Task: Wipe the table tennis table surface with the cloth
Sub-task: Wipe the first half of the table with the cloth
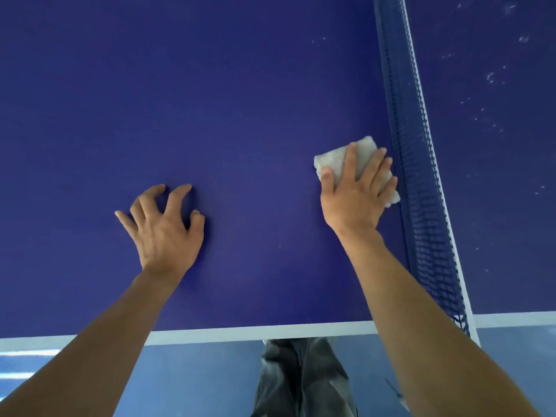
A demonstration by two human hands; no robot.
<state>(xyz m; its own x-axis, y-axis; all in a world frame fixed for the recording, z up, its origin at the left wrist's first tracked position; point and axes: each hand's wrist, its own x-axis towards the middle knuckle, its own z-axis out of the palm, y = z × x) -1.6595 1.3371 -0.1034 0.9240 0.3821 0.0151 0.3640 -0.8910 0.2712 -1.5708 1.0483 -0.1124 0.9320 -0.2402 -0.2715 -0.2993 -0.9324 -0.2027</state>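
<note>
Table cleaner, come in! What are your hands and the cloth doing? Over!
Right hand flat on cloth, pressing it to table. Left hand fingertips on table, holding nothing. Net right beside cloth; white specks beyond it.

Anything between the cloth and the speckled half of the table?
Yes: the net stands just right of the cloth, between it and the specks. The right hand presses the cloth flat on this half.
</note>
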